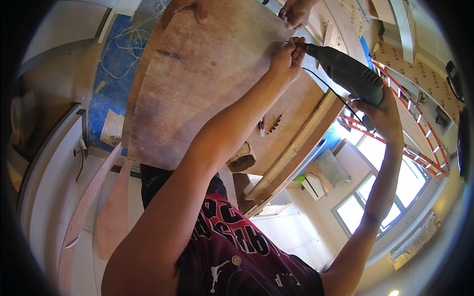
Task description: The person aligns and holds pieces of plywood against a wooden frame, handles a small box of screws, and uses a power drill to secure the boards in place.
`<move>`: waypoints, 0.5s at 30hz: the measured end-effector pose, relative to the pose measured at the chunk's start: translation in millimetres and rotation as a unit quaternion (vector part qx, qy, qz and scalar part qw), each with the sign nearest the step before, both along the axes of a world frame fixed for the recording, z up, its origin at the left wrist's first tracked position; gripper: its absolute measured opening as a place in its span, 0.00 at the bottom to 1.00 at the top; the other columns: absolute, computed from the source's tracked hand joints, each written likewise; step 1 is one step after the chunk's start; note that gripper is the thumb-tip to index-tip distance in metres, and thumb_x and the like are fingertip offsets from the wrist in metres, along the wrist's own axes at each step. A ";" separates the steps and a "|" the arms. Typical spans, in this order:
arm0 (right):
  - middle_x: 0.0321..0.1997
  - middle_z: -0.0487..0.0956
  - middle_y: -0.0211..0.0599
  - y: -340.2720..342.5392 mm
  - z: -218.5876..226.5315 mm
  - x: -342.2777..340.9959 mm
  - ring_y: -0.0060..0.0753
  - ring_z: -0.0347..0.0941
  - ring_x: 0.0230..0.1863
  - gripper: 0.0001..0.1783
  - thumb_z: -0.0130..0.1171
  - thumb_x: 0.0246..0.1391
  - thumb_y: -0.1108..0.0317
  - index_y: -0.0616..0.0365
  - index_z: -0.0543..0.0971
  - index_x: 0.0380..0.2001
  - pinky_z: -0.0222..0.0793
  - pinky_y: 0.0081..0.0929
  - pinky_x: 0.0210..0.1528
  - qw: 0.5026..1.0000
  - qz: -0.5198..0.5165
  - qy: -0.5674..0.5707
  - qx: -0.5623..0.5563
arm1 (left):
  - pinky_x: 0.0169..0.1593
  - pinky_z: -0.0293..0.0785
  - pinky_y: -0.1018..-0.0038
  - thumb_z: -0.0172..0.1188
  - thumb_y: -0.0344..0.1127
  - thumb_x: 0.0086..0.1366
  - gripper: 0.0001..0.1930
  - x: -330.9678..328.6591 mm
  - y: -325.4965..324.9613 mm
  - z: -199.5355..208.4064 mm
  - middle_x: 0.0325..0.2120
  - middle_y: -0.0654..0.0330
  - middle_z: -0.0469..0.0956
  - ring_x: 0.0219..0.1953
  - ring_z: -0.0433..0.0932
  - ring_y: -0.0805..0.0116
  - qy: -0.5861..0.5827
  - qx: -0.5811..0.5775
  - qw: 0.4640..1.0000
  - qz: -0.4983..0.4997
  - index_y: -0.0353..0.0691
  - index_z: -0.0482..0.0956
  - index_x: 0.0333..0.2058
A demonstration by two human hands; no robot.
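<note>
A dark green power drill points left, with its cord hanging below. My right hand is wrapped around its handle. Closed at the drill's front end, my left hand has its fingers around the chuck; whether a bit is in there is hidden. Beneath my left forearm lies a large curved wooden panel with a scuffed, stained face. Another person's hand is near the panel's far edge, fingers bent, holding something small and dark. A second hand rests over the panel's far left edge.
A red-handled tool and a dark toothed piece lie on the board nearer me, by a roll of tape. Thin cut wood strips lean at left. An orange ladder stands at right. White cord tangles over a blue surface.
</note>
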State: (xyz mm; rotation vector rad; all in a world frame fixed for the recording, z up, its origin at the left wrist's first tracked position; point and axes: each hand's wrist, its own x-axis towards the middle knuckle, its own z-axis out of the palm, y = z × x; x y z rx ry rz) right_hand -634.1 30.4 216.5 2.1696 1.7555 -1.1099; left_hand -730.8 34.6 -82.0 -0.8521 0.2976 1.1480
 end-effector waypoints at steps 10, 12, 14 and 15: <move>0.43 0.86 0.44 12.7 6.5 -11.5 0.35 0.82 0.41 0.27 0.73 0.45 0.76 0.68 0.79 0.51 0.76 0.34 0.50 0.996 0.047 -0.071 0.033 | 0.60 0.82 0.71 0.51 0.29 0.80 0.07 2.7 1.4 -1.0 0.48 0.55 0.80 0.50 0.81 0.67 0.009 0.016 1.000 -0.008 0.34 0.74 0.50; 0.43 0.86 0.44 14.6 4.6 -5.5 0.35 0.82 0.42 0.27 0.73 0.45 0.75 0.69 0.79 0.51 0.76 0.34 0.51 0.997 0.032 -0.068 0.020 | 0.60 0.82 0.71 0.51 0.30 0.80 0.07 2.4 1.1 1.2 0.48 0.55 0.80 0.50 0.81 0.67 0.028 -0.002 0.999 -0.026 0.35 0.74 0.50; 0.43 0.86 0.44 15.0 5.4 -5.9 0.35 0.82 0.42 0.27 0.73 0.45 0.75 0.69 0.79 0.51 0.76 0.34 0.51 0.997 0.022 -0.076 0.004 | 0.60 0.81 0.71 0.51 0.29 0.80 0.07 2.2 1.0 1.4 0.49 0.55 0.80 0.51 0.81 0.67 0.010 -0.005 1.000 -0.025 0.36 0.74 0.50; 0.42 0.87 0.44 14.7 6.1 -9.3 0.35 0.82 0.42 0.27 0.73 0.46 0.75 0.69 0.79 0.51 0.76 0.35 0.51 0.996 0.021 -0.083 -0.006 | 0.60 0.81 0.71 0.51 0.29 0.80 0.07 2.0 1.6 0.5 0.49 0.55 0.80 0.52 0.81 0.67 0.002 -0.006 1.000 -0.023 0.36 0.75 0.50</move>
